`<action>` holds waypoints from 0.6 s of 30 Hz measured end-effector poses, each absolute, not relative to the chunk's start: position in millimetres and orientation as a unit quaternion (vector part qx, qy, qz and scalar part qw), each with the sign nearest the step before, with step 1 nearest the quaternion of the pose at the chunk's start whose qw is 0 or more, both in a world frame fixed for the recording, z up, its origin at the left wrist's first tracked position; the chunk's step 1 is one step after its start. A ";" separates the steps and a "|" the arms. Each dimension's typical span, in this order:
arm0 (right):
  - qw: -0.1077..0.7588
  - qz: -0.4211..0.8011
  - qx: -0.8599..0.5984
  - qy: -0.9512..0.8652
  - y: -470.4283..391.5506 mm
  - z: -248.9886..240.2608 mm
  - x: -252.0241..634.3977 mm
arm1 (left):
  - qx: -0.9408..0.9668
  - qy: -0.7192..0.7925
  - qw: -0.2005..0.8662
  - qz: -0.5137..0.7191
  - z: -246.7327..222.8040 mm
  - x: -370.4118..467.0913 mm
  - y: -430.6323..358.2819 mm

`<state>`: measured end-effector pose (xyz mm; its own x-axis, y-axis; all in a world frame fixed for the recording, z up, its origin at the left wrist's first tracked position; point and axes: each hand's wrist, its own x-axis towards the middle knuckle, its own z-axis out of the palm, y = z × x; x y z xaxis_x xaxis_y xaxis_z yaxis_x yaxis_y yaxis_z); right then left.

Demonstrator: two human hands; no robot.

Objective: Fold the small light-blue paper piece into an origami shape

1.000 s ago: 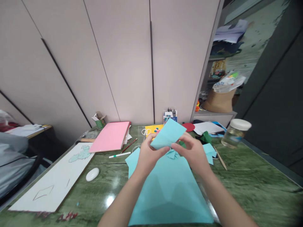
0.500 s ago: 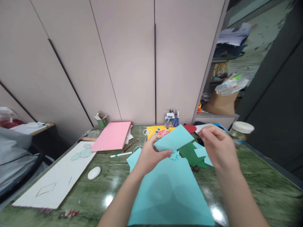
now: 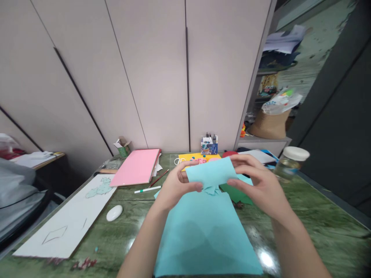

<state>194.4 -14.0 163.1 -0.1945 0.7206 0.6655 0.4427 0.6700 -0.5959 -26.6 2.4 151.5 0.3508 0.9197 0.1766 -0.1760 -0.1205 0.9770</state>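
Between both hands I hold a light-blue piece of paper [image 3: 211, 172] level above the table. My left hand [image 3: 176, 186] pinches its left end, thumb in front and fingers behind. At the right end, my right hand [image 3: 256, 181] grips it the same way. Just below it lie small folded light-blue scraps [image 3: 211, 190]. A large light-blue sheet [image 3: 207, 235] covers the table in front of me. Dark green paper [image 3: 237, 194] shows partly behind my right hand.
On the left are a white board [image 3: 68, 220] with a cactus drawing, a white oval object [image 3: 114, 212], a marker [image 3: 147, 189] and a pink folder [image 3: 136, 166]. Behind my hands are yellow paper [image 3: 185, 156] and a pen box [image 3: 209, 145]. A lidded jar [image 3: 291, 164] stands right.
My right hand has moved left and taken hold of the paper's right end. The paper has turned from tilted to nearly level.
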 end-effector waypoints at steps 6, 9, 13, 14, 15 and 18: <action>0.592 0.075 -0.419 -0.684 -10.9 158.2 185.4 | 0.558 0.286 0.540 0.562 150.0 -26.0 2.7; 0.609 0.080 -0.438 -0.656 -7.9 154.4 181.8 | 0.587 0.299 0.504 0.558 152.7 -23.8 -1.6; 0.604 0.136 -0.452 -0.642 -6.6 154.0 180.7 | 0.607 0.338 0.446 0.564 154.4 -21.5 -6.3; 0.602 0.149 -0.459 -0.637 -6.9 154.2 180.4 | 0.608 0.350 0.425 0.572 153.7 -21.4 -6.3; 0.598 0.161 -0.466 -0.633 -7.3 154.4 179.8 | 0.609 0.360 0.405 0.579 152.8 -21.6 -5.9; 0.582 0.212 -0.471 -0.628 -8.7 154.3 176.1 | 0.609 0.378 0.374 0.589 149.0 -23.1 -3.6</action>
